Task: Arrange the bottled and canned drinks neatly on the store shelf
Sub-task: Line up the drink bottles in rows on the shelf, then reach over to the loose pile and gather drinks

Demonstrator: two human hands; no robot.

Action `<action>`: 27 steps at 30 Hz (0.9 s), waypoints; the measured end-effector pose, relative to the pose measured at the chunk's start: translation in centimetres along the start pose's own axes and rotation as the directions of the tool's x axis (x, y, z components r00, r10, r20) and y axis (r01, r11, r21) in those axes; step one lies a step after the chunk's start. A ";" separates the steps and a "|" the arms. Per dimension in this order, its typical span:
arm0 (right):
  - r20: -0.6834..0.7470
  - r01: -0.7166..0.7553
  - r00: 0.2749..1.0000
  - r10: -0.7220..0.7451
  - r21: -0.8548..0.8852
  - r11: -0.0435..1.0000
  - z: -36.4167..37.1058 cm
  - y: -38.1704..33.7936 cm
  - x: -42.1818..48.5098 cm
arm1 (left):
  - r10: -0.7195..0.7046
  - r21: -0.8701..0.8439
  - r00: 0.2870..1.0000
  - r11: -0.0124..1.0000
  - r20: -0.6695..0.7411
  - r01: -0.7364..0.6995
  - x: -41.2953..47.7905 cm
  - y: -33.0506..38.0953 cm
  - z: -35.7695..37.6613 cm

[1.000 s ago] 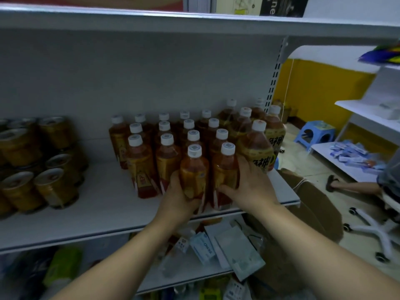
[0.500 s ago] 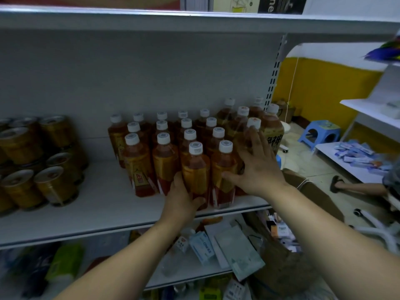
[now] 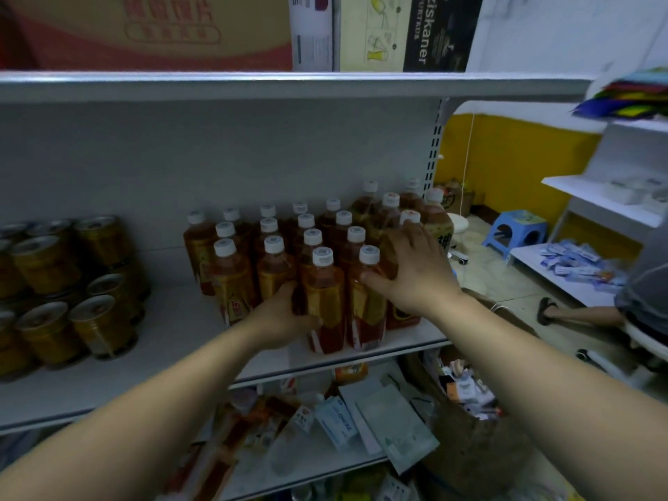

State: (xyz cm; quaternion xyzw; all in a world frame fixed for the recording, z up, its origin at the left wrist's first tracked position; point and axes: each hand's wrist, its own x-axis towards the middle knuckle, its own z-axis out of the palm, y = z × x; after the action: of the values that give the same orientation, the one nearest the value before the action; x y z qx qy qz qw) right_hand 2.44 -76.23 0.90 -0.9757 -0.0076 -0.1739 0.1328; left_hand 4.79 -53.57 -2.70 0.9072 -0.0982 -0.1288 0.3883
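Several amber tea bottles with white caps stand in rows on the white shelf [image 3: 173, 341]. My left hand [image 3: 285, 316] grips the lower left side of the front bottle [image 3: 325, 301]. Beside it stands another front bottle [image 3: 365, 305], where the thumb of my right hand [image 3: 415, 273] touches. That hand lies flat with fingers spread against a larger bottle [image 3: 405, 312] at the right end, reaching up to its cap. Stacked gold cans [image 3: 90, 320] fill the shelf's left part.
The shelf's right edge is just past the large bottles. Below, a lower shelf [image 3: 325, 461] holds loose packets and boxes. A cardboard box [image 3: 477, 439] sits on the floor at right. A person's leg [image 3: 578, 314] and a blue stool [image 3: 520, 229] lie beyond.
My right hand rose from gripping the front bottles' lower right to lying open against the large right bottle, fingers at its cap. My left hand stayed on the front bottle.
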 end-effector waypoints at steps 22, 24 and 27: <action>0.277 0.479 0.808 -0.520 0.204 0.854 6.2 -46.2 0.5 | -0.174 0.502 0.938 0.807 -0.301 0.311 -25.9 -23.7 -31.1; 0.286 0.511 0.769 -0.572 0.262 0.819 7.9 -51.0 -0.1 | -0.220 0.479 0.914 0.796 -0.342 0.371 -28.8 -26.7 -33.6; 0.311 0.574 0.719 -0.621 0.237 0.784 10.1 -57.8 -0.8 | -0.290 0.455 0.880 0.769 -0.377 0.449 -32.4 -30.9 -36.8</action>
State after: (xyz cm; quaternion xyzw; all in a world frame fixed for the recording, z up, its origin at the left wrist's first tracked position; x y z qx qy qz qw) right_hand 1.57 -17.82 6.36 -0.9250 -0.3583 -0.0181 0.1255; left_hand -12.12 1.47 4.34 0.9882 0.1094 -0.0395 0.0993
